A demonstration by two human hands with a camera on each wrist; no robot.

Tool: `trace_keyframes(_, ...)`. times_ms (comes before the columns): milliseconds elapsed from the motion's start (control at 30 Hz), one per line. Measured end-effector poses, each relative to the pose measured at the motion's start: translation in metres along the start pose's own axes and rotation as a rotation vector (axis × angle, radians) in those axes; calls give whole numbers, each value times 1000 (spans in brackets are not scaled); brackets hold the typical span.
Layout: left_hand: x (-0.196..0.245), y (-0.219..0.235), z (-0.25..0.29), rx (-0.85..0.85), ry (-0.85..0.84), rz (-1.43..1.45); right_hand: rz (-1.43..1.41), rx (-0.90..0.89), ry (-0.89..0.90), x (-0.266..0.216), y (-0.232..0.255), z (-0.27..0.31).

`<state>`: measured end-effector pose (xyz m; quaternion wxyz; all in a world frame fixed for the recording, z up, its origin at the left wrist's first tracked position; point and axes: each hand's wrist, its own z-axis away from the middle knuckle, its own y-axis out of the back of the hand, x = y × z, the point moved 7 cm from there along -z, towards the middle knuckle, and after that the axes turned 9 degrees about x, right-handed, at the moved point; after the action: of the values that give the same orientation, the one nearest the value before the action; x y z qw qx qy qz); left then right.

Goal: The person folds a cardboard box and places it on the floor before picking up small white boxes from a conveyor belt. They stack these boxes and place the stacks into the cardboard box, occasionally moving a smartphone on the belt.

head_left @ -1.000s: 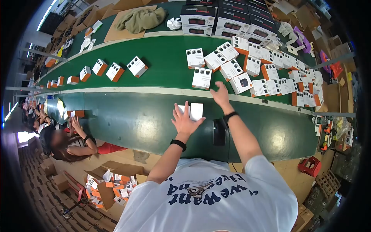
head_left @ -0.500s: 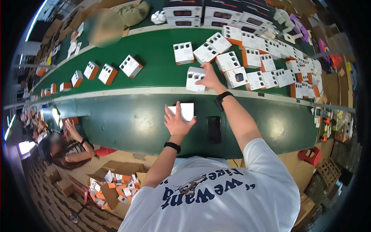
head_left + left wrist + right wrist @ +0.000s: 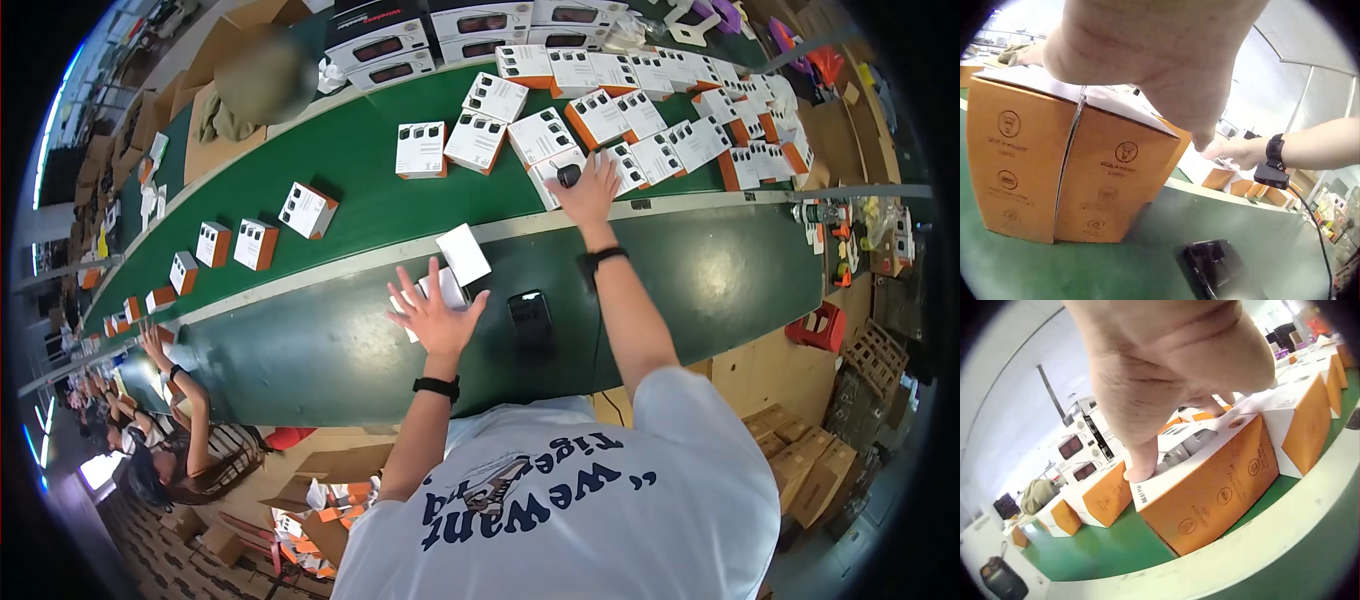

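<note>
My left hand [image 3: 437, 318] spreads its fingers over white-topped boxes [image 3: 446, 288] on the near green bench. Two of them stand side by side with orange faces [image 3: 1100, 169] toward the left wrist camera. Angled against their upper right lies another white box [image 3: 463, 254]. My right hand [image 3: 590, 192] reaches over the bench edge strip to a white box with a dark device picture [image 3: 556, 170]. Its fingers are spread over that box. In the right wrist view the thumb [image 3: 1141, 465] touches the near top edge of the orange-sided box [image 3: 1216, 487].
A black phone [image 3: 530, 316] lies on the bench between the arms. Many white-and-orange boxes [image 3: 690, 145] crowd the belt at right, with several spaced out at left [image 3: 256, 244]. Speaker cartons [image 3: 480, 25] stack behind. Another person [image 3: 195, 440] sits at left beside an open carton [image 3: 345, 465].
The right hand moved a box from the belt to beside the left hand's boxes, let it go, then reached right to another box. The left hand's fingers spread wider. The head view turned.
</note>
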<state>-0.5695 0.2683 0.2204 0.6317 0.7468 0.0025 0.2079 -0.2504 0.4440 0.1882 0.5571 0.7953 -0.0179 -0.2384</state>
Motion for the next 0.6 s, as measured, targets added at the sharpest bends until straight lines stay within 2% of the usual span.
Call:
trace_keyframes(100, 15, -15, -14, -30, -118, -44, 53, -266, -10, 3, -20, -22)
trace_keyframes(200, 15, -21, -17, -23, -136, -69, -177, -126, 181, -13, -3, -16)
trace_keyframes(233, 13, -21, -15, -13, -142, -68, -407, -144, 303, -22, 0, -13)
trace_keyframes(267, 12, -22, -16, 1, -150, -68, -577, -274, 252, -28, -9, -3)
trace_keyframes(333, 9, -24, -15, 24, -158, -67, -422, -389, 271, -50, -3, 18)
trace_keyframes(367, 9, -25, -15, 33, -159, -65, -363, -362, 296, -63, 8, 30)
trace_keyframes(467, 9, -22, -15, 40, -159, -41, -568, -308, 220, -88, 20, 73)
trace_keyframes(533, 8, -20, -15, 17, -143, -7, -739, -240, 390, -111, 15, 107)
trace_keyframes(567, 4, -17, -16, -1, -130, 17, -647, -329, 367, -110, 4, 114)
trace_keyframes(600, 1, -14, -16, -21, -115, 40, -704, -388, 158, -100, 1, 100)
